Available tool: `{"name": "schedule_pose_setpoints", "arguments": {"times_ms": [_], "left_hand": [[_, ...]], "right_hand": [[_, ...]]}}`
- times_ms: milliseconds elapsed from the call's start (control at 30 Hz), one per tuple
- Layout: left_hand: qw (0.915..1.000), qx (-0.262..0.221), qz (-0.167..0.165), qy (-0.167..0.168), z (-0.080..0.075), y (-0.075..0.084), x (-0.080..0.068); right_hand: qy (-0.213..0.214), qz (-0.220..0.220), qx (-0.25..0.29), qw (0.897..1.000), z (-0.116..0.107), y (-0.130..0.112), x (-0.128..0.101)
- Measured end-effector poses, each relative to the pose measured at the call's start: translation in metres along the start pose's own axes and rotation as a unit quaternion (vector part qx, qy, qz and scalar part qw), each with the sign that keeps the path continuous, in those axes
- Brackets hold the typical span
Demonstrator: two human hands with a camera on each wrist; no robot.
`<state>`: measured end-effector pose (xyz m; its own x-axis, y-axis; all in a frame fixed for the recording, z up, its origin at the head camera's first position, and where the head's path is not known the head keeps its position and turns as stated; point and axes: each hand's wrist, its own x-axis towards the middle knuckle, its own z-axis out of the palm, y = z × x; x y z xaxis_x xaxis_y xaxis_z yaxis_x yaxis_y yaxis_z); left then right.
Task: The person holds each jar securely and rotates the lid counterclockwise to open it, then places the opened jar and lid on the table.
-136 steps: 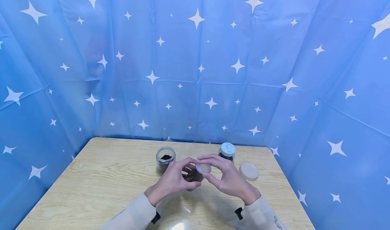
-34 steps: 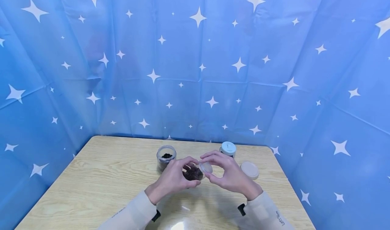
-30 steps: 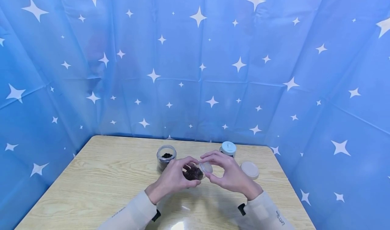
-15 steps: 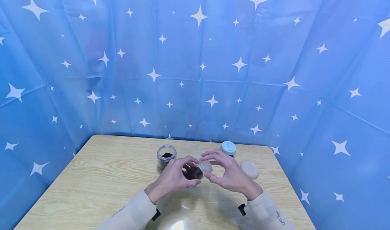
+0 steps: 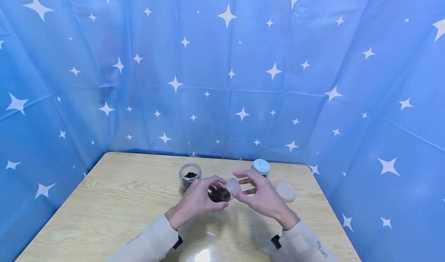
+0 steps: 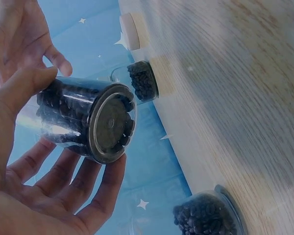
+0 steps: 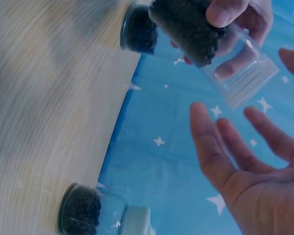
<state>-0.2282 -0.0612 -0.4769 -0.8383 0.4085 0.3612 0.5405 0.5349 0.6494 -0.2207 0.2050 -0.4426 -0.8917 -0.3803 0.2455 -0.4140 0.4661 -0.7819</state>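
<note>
Our left hand [image 5: 196, 202] grips a clear jar [image 5: 219, 194] of dark beans, held tilted on its side above the table [image 5: 114, 212], fingers curled round its body. In the left wrist view the jar's base faces the camera w/ beans packed against the wall. Our right hand [image 5: 259, 196] sits just beside the jar's mouth; its fingertips seem to pinch a small pale lid [image 5: 233, 185] at the mouth, though the right wrist view shows the fingers fairly spread, so we can't tell how firm that hold is.

Judging from this, the lid looks off or nearly off and the jar is still full.

Further out: an open jar [image 5: 189, 175] w/ a few beans behind the left hand, a capped jar [image 5: 260, 167] behind the right, and a loose beige lid [image 5: 285, 191] flat on the table to the right.
</note>
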Motion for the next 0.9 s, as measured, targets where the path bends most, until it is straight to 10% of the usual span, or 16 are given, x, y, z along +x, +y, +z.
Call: {"name": "schedule_pose_setpoints", "arguments": {"times_ms": [267,900], "left_hand": [[1.0,-0.004,0.003,-0.002,-0.002,0.0,0.001],[0.9999,0.013,0.005,0.0,0.002,0.001,0.0]], "right_hand": [[-0.004,0.06,-0.021,0.998,0.001,-0.008,0.003],[0.024,0.02,-0.038,0.999,0.008,-0.017,0.005]]}}
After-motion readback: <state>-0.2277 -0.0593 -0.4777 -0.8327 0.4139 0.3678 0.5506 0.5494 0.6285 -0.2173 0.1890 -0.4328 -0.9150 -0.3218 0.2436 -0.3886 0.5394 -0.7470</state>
